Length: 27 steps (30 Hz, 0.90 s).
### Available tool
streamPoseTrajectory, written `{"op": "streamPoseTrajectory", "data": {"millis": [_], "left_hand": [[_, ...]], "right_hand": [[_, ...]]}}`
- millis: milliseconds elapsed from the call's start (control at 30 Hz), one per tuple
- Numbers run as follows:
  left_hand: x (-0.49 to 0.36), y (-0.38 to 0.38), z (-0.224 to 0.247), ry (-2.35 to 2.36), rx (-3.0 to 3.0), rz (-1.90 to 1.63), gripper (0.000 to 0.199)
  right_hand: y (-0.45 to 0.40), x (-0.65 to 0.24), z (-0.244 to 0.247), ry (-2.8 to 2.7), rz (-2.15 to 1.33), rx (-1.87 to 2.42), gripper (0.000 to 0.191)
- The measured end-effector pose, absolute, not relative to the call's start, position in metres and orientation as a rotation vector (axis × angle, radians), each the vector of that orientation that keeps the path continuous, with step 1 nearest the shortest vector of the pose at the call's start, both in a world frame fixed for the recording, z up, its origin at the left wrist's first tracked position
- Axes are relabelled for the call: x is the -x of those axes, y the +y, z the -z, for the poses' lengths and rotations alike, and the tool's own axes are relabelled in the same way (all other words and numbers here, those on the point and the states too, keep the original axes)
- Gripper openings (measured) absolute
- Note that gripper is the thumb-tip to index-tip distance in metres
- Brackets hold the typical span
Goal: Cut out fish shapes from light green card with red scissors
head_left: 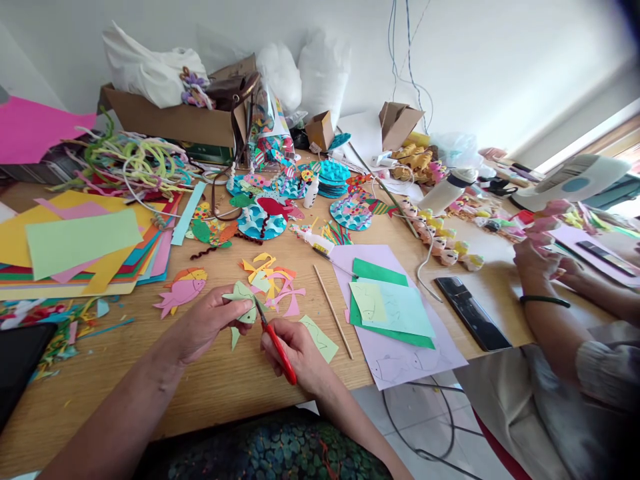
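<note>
In my left hand [227,311] a light green paper fish [243,291] is pinched between thumb and fingers. My right hand [299,350] grips the red handles of a pair of scissors [278,352], whose blades point up at the fish's right edge. Just below the fish lies a small green paper scrap [235,338]. A pale green paper piece with a pencilled outline [319,339] rests right of my right hand. On the table to the left lies a pink paper fish [183,292] with orange fins. Yellow and pink offcuts [273,279] lie behind my hands.
A wooden stick [333,312] and a lilac sheet [417,363] with drawn fish lie to the right, beside a phone [473,313]. Stacked coloured paper [85,240] is at left. Glue bottles [311,192] and blue discs stand behind. Another person's hands [537,257] work at far right.
</note>
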<state>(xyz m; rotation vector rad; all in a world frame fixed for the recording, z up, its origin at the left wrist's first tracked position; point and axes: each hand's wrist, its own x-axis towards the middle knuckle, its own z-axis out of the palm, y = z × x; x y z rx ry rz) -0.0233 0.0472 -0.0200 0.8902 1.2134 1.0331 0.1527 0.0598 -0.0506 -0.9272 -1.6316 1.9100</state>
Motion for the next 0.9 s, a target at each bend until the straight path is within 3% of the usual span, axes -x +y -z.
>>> {"op": "streamPoseTrajectory", "data": {"millis": [900], "left_hand": [[0.0292, 0.0495, 0.014, 1.247, -0.963, -0.896, 0.018]], "right_hand": [[0.0605, -0.1595, 0.0485, -1.747, -1.91, 0.922, 0.037]]}}
